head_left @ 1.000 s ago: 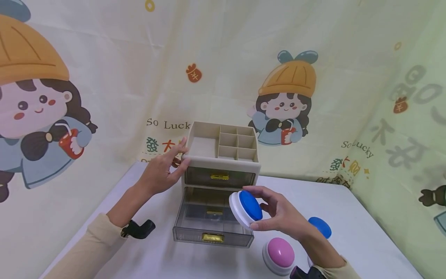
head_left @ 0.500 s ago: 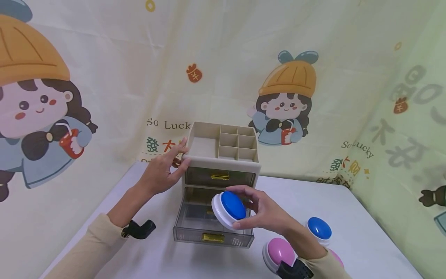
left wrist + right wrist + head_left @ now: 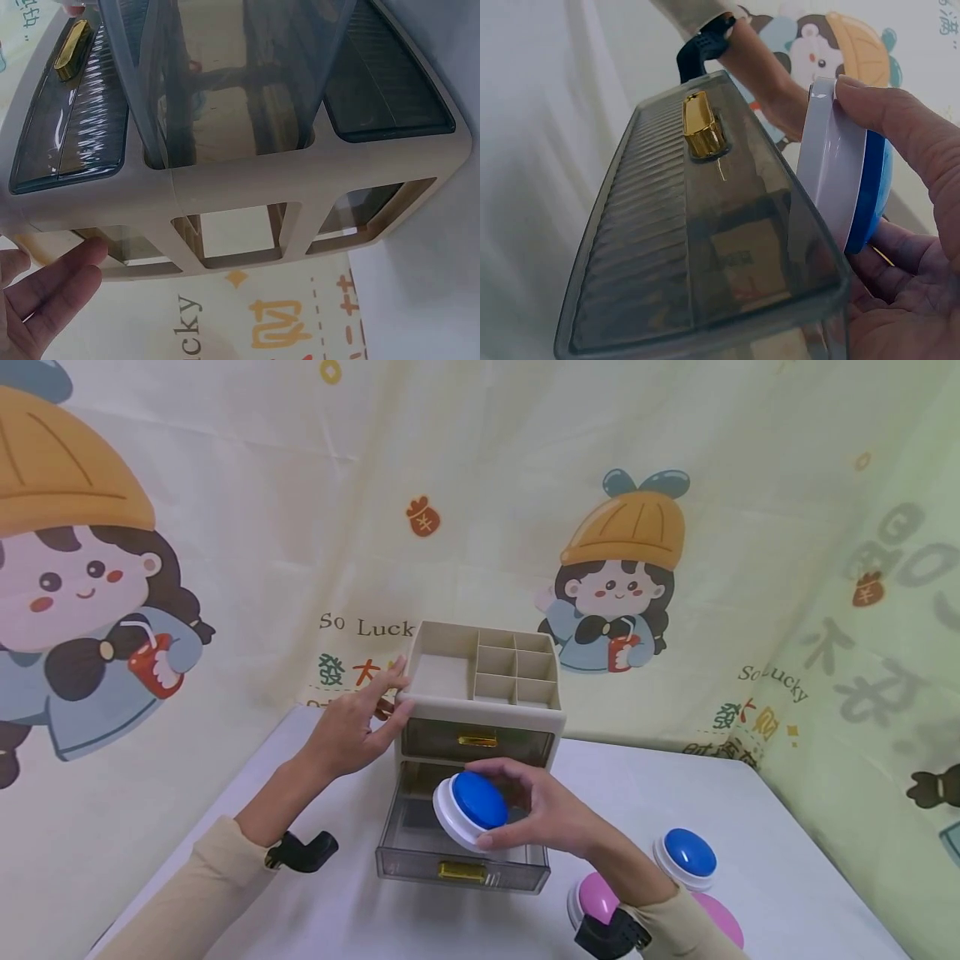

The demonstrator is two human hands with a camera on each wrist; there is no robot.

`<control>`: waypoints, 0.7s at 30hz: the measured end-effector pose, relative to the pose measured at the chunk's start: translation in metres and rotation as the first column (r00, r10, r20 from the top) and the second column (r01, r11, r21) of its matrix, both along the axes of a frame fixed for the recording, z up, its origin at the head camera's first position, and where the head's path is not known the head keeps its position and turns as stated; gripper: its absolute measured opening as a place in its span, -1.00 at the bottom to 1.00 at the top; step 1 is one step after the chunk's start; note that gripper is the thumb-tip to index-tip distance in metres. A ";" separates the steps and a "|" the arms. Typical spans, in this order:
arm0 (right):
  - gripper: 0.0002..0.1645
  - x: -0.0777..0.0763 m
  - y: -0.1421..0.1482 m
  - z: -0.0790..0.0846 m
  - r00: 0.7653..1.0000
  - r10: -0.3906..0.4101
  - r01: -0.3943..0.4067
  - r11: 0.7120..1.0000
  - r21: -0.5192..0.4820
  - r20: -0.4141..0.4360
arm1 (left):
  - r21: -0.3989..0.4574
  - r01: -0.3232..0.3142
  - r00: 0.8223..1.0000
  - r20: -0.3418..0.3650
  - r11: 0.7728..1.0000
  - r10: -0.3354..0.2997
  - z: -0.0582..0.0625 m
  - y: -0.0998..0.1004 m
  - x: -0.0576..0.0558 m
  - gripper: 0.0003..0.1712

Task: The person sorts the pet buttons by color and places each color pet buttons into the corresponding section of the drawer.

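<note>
Button [image 3: 477, 802], blue-domed, pinched tilted in right hand [image 3: 546, 810], lower centre of the frame, at pulled-out drawer [image 3: 414, 865]. Could clip the drawer's edge through that tilt, with left hand [image 3: 348, 733] resting outstretched against organizer [image 3: 480, 712].

- Soft, even, muted light on the cabinet [image 3: 480, 713]
- Faint shadow on the tabletop [image 3: 420, 931] before the cabinet
- Left wrist view dimmer; white glare streaks the cabinet's drawer [image 3: 96, 124]
- Greenish cast right of the cabinet
</note>
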State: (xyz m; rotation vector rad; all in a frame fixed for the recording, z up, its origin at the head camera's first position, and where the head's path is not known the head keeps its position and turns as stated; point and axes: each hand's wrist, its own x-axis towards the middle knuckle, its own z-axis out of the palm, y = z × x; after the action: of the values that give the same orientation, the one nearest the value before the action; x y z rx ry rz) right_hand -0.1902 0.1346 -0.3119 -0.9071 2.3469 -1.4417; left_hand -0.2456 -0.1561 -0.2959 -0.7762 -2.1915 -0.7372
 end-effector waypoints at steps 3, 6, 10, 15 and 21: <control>-0.16 -0.001 -0.004 0.000 1.000 -0.002 0.002 1.000 0.013 -0.006 | 0.005 -0.001 1.000 -0.001 1.000 0.001 0.001 0.000 0.000 -0.45; -0.16 -0.002 -0.008 0.000 1.000 -0.003 0.004 1.000 0.029 -0.007 | 0.010 -0.004 1.000 -0.003 1.000 0.004 0.001 0.000 0.001 -0.41; -0.16 -0.003 -0.013 0.000 1.000 -0.019 0.019 0.998 0.054 -0.011 | 0.013 -0.005 1.000 -0.005 1.000 0.005 0.001 -0.001 0.000 -0.41; -0.18 -0.004 -0.020 0.000 0.999 -0.043 0.045 0.995 0.095 -0.020 | 0.016 0.002 1.000 0.000 1.000 -0.002 0.001 -0.001 0.001 -0.40; -0.17 -0.006 -0.030 -0.001 0.999 -0.042 0.046 0.988 0.147 -0.034 | 0.011 0.001 1.000 -0.006 1.000 -0.001 0.000 -0.001 0.000 -0.41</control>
State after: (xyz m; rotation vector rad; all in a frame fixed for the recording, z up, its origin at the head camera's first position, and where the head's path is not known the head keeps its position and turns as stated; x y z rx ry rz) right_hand -0.1965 0.1050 -0.3128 -0.8488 2.4725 -1.2579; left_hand -0.2453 -0.1576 -0.2957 -0.7727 -2.1803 -0.7465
